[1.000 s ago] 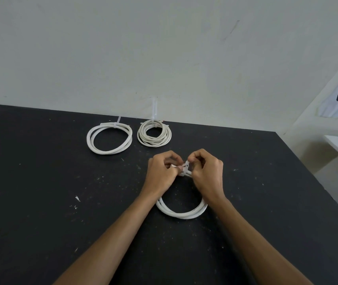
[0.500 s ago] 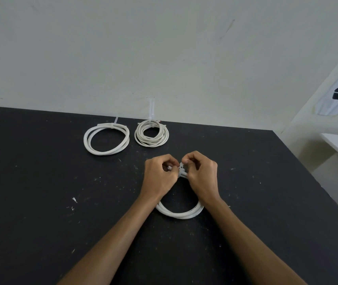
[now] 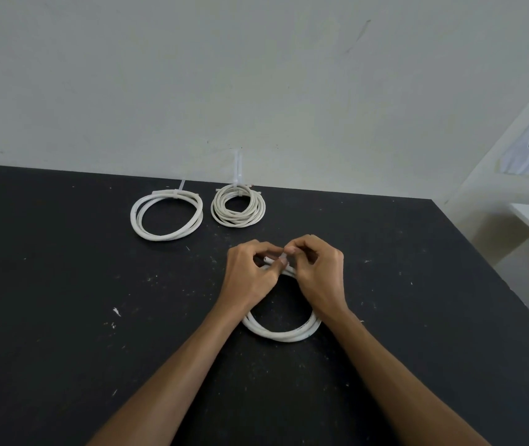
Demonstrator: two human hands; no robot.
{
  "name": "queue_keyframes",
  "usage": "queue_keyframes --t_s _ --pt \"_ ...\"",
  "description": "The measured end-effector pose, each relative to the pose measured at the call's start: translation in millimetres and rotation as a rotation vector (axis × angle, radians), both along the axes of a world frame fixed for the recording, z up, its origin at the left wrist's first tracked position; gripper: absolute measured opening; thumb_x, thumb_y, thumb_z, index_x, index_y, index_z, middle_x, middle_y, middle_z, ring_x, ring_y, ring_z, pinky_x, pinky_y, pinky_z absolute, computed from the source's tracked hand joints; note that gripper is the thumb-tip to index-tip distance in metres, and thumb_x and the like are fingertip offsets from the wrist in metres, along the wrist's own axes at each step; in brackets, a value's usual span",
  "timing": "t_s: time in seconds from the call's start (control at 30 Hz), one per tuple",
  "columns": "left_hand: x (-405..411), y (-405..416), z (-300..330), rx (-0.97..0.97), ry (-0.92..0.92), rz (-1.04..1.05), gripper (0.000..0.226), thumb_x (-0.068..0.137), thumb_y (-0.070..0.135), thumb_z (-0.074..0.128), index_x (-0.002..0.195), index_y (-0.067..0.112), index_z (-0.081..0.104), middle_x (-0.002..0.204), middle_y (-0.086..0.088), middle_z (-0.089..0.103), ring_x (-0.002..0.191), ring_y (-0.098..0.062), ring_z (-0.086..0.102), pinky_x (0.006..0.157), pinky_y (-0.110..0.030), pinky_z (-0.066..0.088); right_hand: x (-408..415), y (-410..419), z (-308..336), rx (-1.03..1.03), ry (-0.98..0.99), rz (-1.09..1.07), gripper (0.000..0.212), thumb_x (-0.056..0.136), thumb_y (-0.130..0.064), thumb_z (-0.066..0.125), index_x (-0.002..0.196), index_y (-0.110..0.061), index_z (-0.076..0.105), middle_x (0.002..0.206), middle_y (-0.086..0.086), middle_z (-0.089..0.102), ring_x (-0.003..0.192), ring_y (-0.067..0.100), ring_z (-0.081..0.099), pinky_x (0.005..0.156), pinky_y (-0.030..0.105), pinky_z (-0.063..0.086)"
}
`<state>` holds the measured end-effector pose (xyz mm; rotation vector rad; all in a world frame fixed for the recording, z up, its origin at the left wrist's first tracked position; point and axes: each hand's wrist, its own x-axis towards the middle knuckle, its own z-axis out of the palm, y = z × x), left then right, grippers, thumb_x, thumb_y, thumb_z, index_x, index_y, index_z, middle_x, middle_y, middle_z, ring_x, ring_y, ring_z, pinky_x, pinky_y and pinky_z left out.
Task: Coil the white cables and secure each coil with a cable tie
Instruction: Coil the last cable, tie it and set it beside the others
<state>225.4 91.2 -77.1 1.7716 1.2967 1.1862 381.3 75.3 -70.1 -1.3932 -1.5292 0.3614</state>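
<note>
Both hands are working at the top of the third coil [image 3: 281, 333], which is lying on the desk [image 3: 63, 317] right in front of me. I'm pinching the strands with my left hand [image 3: 250, 278], and my right hand [image 3: 318, 275] is curling in against it, pinching the tie [image 3: 284, 258] at the same spot. Two coils are sitting done near the far edge: the wide coil [image 3: 166, 214] and the tight coil [image 3: 238, 209], each already tied. I'm judging this tie isn't cinched yet, so tightening it is what's remaining.
</note>
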Motion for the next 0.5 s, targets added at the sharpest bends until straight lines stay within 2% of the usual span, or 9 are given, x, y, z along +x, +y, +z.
queue_keyframes --t_s 0.13,0.37,0.5 --pt "1.8 2.4 -1.7 -0.025 0.009 0.045 0.007 0.086 0.024 0.085 0.093 0.023 0.085 0.085 0.012 0.074 0.085 -0.003 0.07 0.074 -0.012 0.051 -1.2 0.4 2.4 0.028 -0.019 -0.018 0.029 0.093 0.012 0.064 0.087 -0.016 0.073 0.086 -0.01 0.071 0.083 0.012 0.069 0.07 0.023 0.056" --pt "3.0 2.4 -0.6 -0.086 0.006 0.076 0.008 0.08 0.021 0.087 0.088 0.021 0.087 0.079 0.008 0.072 0.079 -0.003 0.065 0.069 -0.009 0.045 -0.7 -1.6 0.6 0.044 0.066 -0.046 0.027 0.097 0.009 0.061 0.091 -0.015 0.07 0.085 -0.01 0.069 0.074 0.018 0.064 0.066 0.042 0.055" --pt "4.9 0.3 0.4 -0.035 0.023 0.108 0.006 0.079 0.016 0.088 0.084 0.014 0.085 0.079 0.006 0.069 0.076 -0.001 0.064 0.066 -0.007 0.043 -0.4 -0.7 0.9 0.023 0.112 -0.057 0.028 0.099 0.007 0.06 0.091 -0.018 0.069 0.082 -0.01 0.067 0.065 0.02 0.06 0.061 0.049 0.054"
